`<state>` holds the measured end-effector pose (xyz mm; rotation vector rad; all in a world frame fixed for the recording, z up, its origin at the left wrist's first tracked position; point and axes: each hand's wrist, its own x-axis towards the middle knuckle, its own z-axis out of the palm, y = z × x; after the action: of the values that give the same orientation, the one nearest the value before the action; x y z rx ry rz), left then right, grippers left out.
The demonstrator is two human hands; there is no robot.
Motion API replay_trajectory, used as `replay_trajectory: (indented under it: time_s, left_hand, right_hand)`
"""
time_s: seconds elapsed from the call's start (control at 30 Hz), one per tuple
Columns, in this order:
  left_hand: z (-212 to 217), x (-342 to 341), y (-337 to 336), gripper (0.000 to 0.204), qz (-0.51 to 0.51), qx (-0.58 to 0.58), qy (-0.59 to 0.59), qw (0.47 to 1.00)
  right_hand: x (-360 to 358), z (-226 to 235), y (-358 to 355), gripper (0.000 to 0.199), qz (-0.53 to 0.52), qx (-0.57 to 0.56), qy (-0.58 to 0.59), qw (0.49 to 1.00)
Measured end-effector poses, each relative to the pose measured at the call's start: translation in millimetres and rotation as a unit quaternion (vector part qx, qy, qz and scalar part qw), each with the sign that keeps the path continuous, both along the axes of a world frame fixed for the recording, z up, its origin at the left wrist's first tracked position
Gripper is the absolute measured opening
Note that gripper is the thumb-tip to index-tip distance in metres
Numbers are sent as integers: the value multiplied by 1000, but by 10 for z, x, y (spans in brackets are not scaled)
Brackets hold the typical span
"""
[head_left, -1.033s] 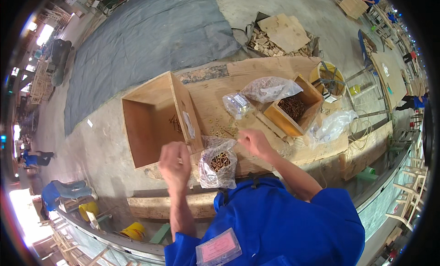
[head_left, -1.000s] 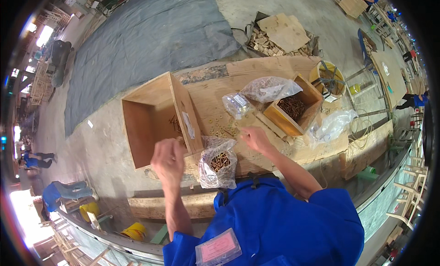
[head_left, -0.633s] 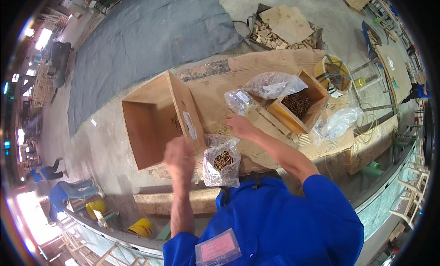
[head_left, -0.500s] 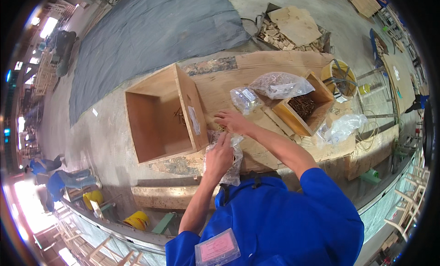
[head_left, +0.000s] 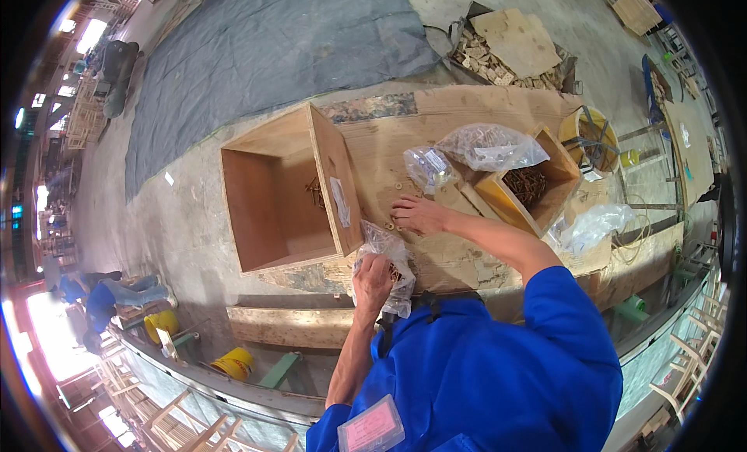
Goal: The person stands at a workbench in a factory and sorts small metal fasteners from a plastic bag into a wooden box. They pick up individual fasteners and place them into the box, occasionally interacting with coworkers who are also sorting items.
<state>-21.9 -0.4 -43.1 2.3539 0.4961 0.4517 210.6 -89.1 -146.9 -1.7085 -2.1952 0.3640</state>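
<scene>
My left hand (head_left: 372, 282) is closed on the edge of a clear plastic bag (head_left: 395, 253) with small brownish metal pieces inside. The bag lies at the near side of a wooden bench top. Farther out, my right hand (head_left: 419, 214) rests palm down on the wood, fingers stretched out to the left. Small brass-coloured rings (head_left: 398, 186) lie loose around its fingertips. Just left of both hands, a large open wooden box (head_left: 261, 211) lies on its side, a few rusty metal pieces (head_left: 314, 193) within it.
Right of my hands, a smaller wooden box (head_left: 506, 204) holds many rusty screw-like pieces. Beside it lie a filled clear bag (head_left: 490, 146), a smaller bag (head_left: 429, 168) and a crumpled bag (head_left: 595, 228). A yellow bucket (head_left: 589, 133) stands behind. Grey sheeting (head_left: 280, 55) covers the floor beyond.
My right hand has moved away from the bag and my left hand, to the right, onto the bench top. Small rings now show on the wood. My left hand stays at the bag.
</scene>
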Motion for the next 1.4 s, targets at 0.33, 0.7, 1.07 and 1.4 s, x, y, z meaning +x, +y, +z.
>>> replay_trajectory:
  time_s: [0.33, 0.7, 1.07, 1.4]
  left_hand:
    - [74, -139, -126, 7, 88, -64, -2, 994]
    - [57, -64, -67, 7, 62, -44, 29, 997]
    - [-476, 1564, -41, 60, 44, -34, 9, 998]
    - [-1044, 1657, -28, 64, -185, 88, 143, 968]
  right_hand:
    - [-439, 6, -9, 35, -53, 108, 47, 992]
    - [-210, 73, -420, 38, -223, -20, 4, 975]
    - [514, 572, -17, 51, -518, 15, -121, 847]
    - [496, 697, -496, 41, -391, -94, 141, 905]
